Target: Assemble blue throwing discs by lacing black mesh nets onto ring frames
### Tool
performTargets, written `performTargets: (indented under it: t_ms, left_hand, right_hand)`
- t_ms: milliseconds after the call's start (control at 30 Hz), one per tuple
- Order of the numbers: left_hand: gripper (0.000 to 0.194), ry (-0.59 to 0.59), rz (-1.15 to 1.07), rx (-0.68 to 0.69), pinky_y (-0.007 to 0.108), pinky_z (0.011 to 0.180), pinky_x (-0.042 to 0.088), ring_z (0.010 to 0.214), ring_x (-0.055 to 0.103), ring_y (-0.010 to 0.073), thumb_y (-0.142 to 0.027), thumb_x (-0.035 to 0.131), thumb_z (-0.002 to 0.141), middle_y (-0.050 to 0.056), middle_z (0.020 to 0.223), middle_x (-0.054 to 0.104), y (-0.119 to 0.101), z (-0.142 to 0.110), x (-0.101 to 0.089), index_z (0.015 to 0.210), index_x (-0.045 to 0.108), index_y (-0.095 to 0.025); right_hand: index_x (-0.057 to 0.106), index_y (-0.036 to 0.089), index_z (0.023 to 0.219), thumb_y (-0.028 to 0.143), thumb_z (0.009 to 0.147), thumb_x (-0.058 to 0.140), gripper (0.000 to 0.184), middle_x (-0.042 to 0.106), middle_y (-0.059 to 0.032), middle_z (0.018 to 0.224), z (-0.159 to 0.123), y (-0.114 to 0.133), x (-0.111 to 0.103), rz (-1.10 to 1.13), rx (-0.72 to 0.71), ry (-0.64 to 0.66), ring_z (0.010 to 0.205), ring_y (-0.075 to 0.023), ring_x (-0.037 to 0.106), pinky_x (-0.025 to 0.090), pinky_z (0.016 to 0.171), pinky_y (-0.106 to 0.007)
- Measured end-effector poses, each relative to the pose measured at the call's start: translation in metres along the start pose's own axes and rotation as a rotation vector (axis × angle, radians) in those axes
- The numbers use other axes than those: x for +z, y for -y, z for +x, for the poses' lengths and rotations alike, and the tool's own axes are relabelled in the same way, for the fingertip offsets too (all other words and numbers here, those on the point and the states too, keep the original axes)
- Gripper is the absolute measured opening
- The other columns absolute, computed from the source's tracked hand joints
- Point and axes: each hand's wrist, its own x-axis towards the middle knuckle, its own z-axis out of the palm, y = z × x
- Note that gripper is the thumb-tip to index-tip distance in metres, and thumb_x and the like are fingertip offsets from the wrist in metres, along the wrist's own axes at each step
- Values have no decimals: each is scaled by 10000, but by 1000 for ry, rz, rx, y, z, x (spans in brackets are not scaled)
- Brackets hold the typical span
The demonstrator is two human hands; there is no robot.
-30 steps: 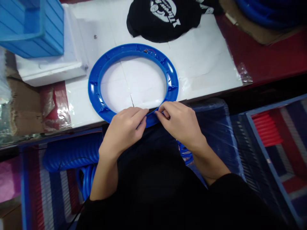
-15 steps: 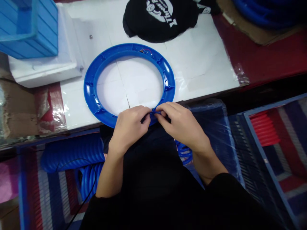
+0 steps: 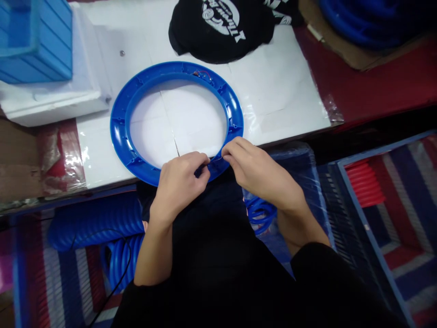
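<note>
A large blue plastic ring (image 3: pixel 119 123) lies flat on the white table top (image 3: pixel 280 91), its near edge at the table's front. Both my hands rest on that near edge. My left hand (image 3: pixel 179 182) is curled, thumb and fingers pinched on the ring's rim. Just to its right, my right hand (image 3: pixel 256 171) pinches a thin dark wire or strip that runs along the rim between the two hands. A small reddish wire shows at the ring's far side (image 3: pixel 201 73).
A black printed cloth (image 3: pixel 221 27) lies behind the ring. A light blue crate (image 3: pixel 37 41) sits on a white block at the far left. Blue coiled hoses (image 3: pixel 99 223) lie in a bin below the table; red hoses (image 3: pixel 365 184) at right.
The view has drifted so the ring and table sit further left. My hands stay on the ring's near edge, with the fingertips drawn slightly apart along the rim.
</note>
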Motion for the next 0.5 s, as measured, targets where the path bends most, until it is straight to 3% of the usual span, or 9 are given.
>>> performTargets:
  t_ms: [233,500]
  left_hand:
    - [176,17,34,-36,327,715,488,847,737,221,-170,581,898,24,950,811,0,-2,-1,942,740,-231]
    - [174,48,26,-48,313,700,428,857,719,207,-157,571,900,14,937,801,-2,0,-4,918,726,-233]
  right_hand:
    - [623,198,899,228,1016,611,122,636,-39,862,16,-18,-11,85,-163,6,810,-193,589,440,749,-328]
    - [605,211,817,225,981,665,175,632,2,786,32,-40,-4,190,-286,-49,738,-158,583,436,700,-305]
